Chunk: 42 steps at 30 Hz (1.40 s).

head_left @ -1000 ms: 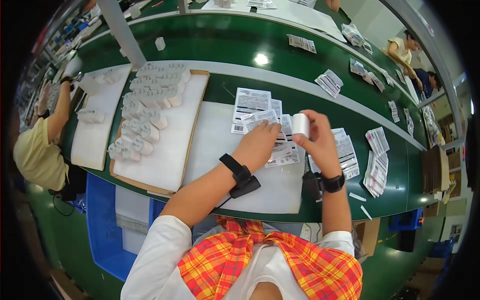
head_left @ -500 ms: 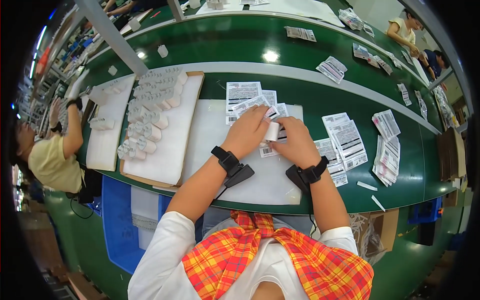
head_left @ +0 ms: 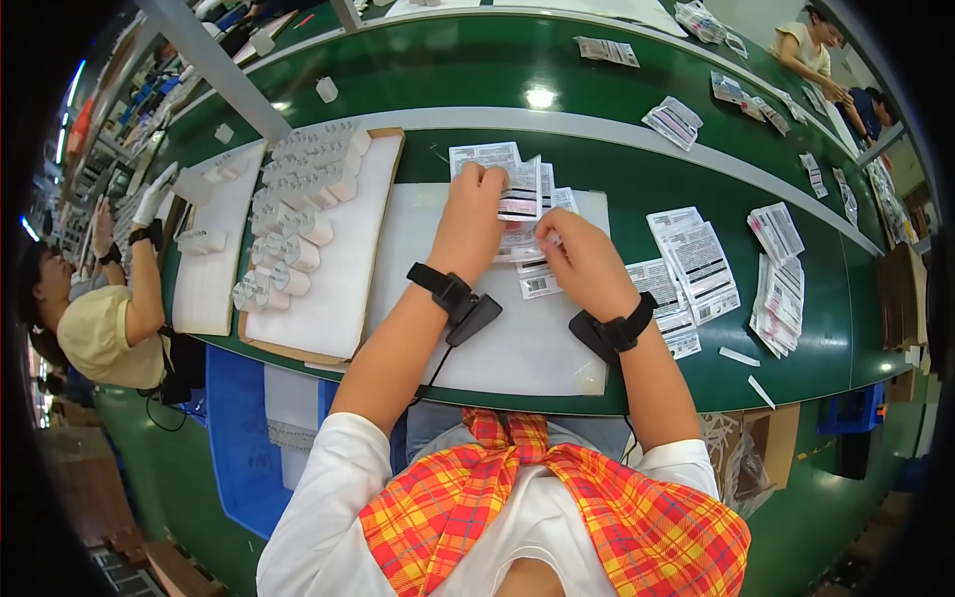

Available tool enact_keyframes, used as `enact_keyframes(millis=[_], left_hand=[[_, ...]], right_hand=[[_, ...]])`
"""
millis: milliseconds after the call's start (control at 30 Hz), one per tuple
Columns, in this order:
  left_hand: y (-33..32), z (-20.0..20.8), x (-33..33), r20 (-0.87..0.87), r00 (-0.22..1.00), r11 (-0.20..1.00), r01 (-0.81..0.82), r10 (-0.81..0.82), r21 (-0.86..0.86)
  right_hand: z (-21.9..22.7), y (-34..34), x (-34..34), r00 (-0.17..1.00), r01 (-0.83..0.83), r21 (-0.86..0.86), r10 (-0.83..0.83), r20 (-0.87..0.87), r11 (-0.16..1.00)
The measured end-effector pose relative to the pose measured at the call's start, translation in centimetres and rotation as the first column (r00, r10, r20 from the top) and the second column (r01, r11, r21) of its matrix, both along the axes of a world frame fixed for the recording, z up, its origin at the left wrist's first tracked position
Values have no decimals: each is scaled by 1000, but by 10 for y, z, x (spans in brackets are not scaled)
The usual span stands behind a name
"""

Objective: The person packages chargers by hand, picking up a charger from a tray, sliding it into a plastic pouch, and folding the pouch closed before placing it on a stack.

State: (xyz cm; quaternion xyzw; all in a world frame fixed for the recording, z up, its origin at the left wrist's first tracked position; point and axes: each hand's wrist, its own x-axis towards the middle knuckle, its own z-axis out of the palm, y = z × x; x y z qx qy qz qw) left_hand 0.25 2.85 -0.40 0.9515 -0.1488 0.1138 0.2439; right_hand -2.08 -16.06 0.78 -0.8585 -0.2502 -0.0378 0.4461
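Note:
My left hand [head_left: 476,209] pinches a flat white printed pouch [head_left: 522,189] and holds it partly raised above the white board [head_left: 468,358]. Just right of it, my right hand [head_left: 582,257] has its fingers curled and pressed together close to the lower pouches; whatever is between them is hidden. Several more printed pouches [head_left: 539,282] lie under and around my hands on the board. The white block seen earlier between my hands does not show now.
On the left, a cardboard-backed tray [head_left: 338,328] carries rows of white plug-like blocks [head_left: 308,189]. Pouch piles lie right [head_left: 701,264] and far right [head_left: 779,298], with white strips [head_left: 761,391] nearby. A co-worker [head_left: 109,318] sits left. A metal rail [head_left: 597,129] crosses behind.
The white block between my hands has gone from sight. My left hand has moved slightly away and now lifts a pouch; my right fingers have drawn together beside it.

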Motion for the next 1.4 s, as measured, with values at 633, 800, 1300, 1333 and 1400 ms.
enact_keyframes(millis=[633, 800, 1300, 1333, 1400], left_hand=[[-15, 0, -9, -298, 920, 496, -141, -254, -857], [-21, -7, -8, -331, 924, 490, -202, -191, -848], [-10, -23, -6, -43, 962, 961, 264, -268, -80], [-9, -24, -6, -47, 963, 963, 261, -264, -66], [-11, -24, -7, -59, 964, 965, 257, -260, -43]], right_hand=[[9, -23, 5, 828, 226, 389, 34, -559, 893], [-3, -27, 13, 768, 294, 353, 0, -641, 888], [13, -10, -12, 964, 41, -418, 74, 254, 907], [14, -6, -11, 955, 64, -410, 64, 291, 910], [10, -4, -8, 978, 38, -416, 51, 201, 909]])
